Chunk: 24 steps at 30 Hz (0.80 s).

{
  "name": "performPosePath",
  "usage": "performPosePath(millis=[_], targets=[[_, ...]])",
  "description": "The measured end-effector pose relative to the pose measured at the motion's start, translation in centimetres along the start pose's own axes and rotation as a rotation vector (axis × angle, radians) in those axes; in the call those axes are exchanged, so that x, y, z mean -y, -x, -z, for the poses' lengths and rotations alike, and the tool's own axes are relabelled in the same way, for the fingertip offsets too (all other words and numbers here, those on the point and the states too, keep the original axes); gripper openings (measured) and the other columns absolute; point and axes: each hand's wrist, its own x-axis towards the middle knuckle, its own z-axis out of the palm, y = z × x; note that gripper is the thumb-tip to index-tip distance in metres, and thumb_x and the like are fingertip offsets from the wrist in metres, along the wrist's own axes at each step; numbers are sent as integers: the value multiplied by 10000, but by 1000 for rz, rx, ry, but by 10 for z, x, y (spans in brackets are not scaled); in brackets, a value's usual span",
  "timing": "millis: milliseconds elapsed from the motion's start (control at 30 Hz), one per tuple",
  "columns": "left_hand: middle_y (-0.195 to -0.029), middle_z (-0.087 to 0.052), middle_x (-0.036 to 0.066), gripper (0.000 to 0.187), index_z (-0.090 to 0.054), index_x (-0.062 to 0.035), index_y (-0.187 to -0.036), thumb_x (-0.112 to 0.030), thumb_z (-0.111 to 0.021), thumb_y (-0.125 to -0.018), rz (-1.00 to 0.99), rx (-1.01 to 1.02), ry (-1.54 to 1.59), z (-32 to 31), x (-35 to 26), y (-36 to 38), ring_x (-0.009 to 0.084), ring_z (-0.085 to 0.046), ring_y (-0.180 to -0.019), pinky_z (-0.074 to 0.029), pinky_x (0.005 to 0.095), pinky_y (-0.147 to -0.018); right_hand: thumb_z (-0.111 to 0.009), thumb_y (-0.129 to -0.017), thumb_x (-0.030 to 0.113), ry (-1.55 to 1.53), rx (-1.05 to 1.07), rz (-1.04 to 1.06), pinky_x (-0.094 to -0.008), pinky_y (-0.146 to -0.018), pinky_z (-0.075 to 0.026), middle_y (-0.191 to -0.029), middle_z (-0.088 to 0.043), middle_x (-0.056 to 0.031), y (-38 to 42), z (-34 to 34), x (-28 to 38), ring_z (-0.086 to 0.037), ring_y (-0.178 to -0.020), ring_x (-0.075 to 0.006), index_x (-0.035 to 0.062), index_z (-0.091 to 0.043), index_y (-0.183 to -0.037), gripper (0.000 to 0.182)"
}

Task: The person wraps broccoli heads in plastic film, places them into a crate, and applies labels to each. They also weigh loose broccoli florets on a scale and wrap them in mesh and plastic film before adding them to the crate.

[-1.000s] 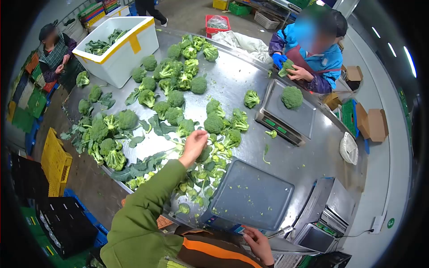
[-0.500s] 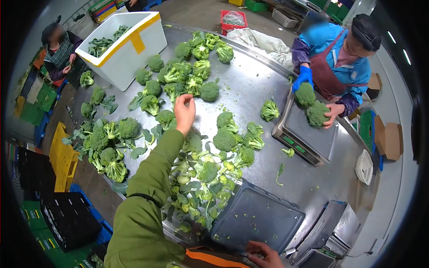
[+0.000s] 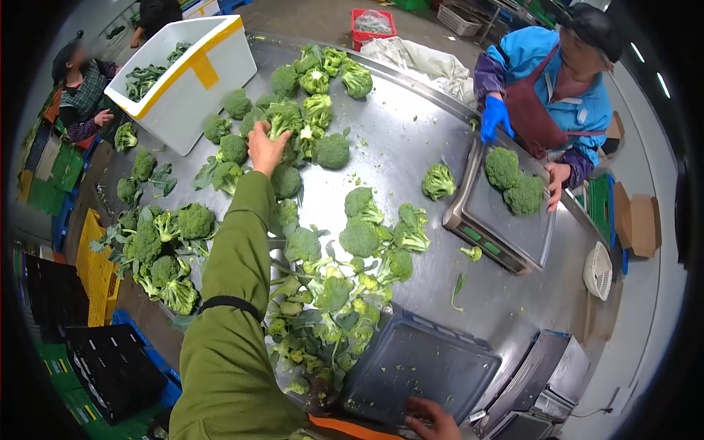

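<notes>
My left hand [image 3: 265, 149], in a green sleeve, reaches over the far pile on the steel table. Its fingers are closed on the pale stalk of a broccoli head [image 3: 284, 116]. More broccoli heads [image 3: 332, 151] crowd around it. At the bottom edge, my right hand [image 3: 433, 420] hovers by the grey plastic tray [image 3: 422, 359]. The thumb and fingers of that hand are apart, with nothing seen between them. Left of the tray lies a heap of small broccoli pieces and leaves [image 3: 323, 315].
Across the table, a person in a blue jacket stands at a scale [image 3: 506, 235] bearing two broccoli heads [image 3: 524, 192]. A white foam box [image 3: 198, 81] with greens stands at the far left. Further left are another person and a yellow crate [image 3: 97, 268].
My left hand has moved left and away from me, closing on a broccoli stalk. The co-worker's gloved hand has come off the broccoli on the scale.
</notes>
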Motion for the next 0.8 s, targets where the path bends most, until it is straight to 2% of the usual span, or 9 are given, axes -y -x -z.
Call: performPosePath(millis=[67,167,200,333,400,500,533,700,800], targets=[[-1030,-590,134,401,-593,-77,-1021,-250,-806,-729,-178,-225,57,-4,-7,22,332,-559,-986,-431,425,-857,-667,-922,109,68,-15,-43,-314,-835,-524,-1113,-655,-124,-3,-2,13,-631,-981,-193,6,-535,-1300,414],[-930,-617,122,243,-632,-63,-892,-178,-787,-745,-245,-229,236,-5,-5,38,327,-558,-958,-428,416,-859,-666,-923,124,163,-40,24,-315,-800,-527,-1084,-656,-144,-1,-3,9,-645,-939,-209,6,-539,-1292,407],[-835,-617,55,165,-634,-51,-780,-130,-777,-764,-301,-299,234,3,-14,49,232,-571,-901,-447,367,-789,-666,-923,124,161,-42,30,-315,-800,-527,-1084,-656,-144,-1,-2,6,-645,-939,-209,6,-539,-1292,407],[-906,-576,-21,228,-615,-43,-943,-104,-784,-803,38,100,788,38,-30,87,58,-538,-900,-440,207,-678,-681,-912,159,222,-85,6,-329,-800,-520,-1097,-645,-174,9,0,5,-647,-938,-257,7,-543,-1288,429],[-970,-580,1,290,-587,-35,-1012,-75,-781,-799,-35,172,931,59,-49,119,73,-546,-908,-457,207,-709,-710,-895,187,320,-116,0,-308,-857,-514,-1070,-675,-132,13,-3,1,-657,-972,-204,8,-581,-1253,420],[-1116,-558,33,453,-526,-40,-1147,-13,-781,-773,-132,403,1133,91,-89,186,109,-562,-944,-499,238,-814,-745,-857,224,411,-128,95,-334,-818,-520,-1001,-660,-165,14,1,-29,-666,-928,-242,21,-597,-1226,446],[-1106,-555,28,440,-534,-51,-1140,-33,-782,-776,-147,501,1081,103,-103,214,117,-565,-966,-501,256,-836,-735,-855,251,406,-133,149,-384,-809,-518,-1025,-637,-203,16,0,-31,-651,-927,-347,10,-590,-1228,468],[-1070,-587,63,369,-577,-57,-1100,-30,-755,-778,-381,847,836,131,-150,340,157,-580,-959,-486,318,-865,-723,-859,258,405,-156,229,-397,-798,-513,-1033,-627,-192,27,-1,-39,-644,-945,-337,12,-600,-1200,437],[-987,-599,91,323,-612,-54,-1039,-52,-753,-748,-599,803,671,134,-170,399,273,-551,-982,-446,354,-869,-700,-875,280,413,-117,252,-395,-807,-509,-1042,-626,-191,36,8,-50,-641,-949,-339,11,-595,-1206,439]])
